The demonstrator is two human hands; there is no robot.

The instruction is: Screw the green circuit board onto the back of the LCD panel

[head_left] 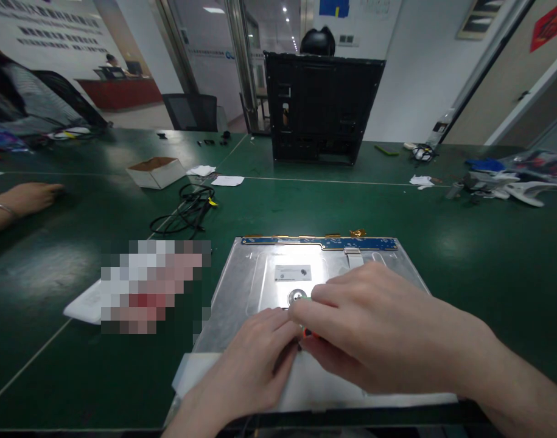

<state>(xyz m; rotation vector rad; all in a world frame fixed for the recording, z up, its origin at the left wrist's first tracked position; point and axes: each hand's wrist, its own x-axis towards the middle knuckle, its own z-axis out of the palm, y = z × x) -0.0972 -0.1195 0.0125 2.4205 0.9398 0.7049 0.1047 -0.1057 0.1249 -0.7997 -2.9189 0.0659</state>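
Note:
A flat silver display panel point(241, 292) lies back side up before me, with a narrow blue circuit board point(282, 241) along its far edge. A label point(293, 273) and a round metal fitting point(297, 297) sit on its back. My right hand point(369, 331) is closed over the middle of the panel, around something small with orange and green bits showing. What it is stays mostly hidden behind the fingers. My left hand point(255, 359) has its fingers together, meeting the right fingertips just below the fitting; anything pinched there is hidden. A white sheet point(324, 383) covers the panel's near part.
A black cable point(187, 210) lies coiled at left, near a small open box point(154, 172). A large black housing point(324, 109) stands at the far edge. Another person's hand point(31, 198) rests at far left. Scraps and plastic bags point(538, 167) lie at right.

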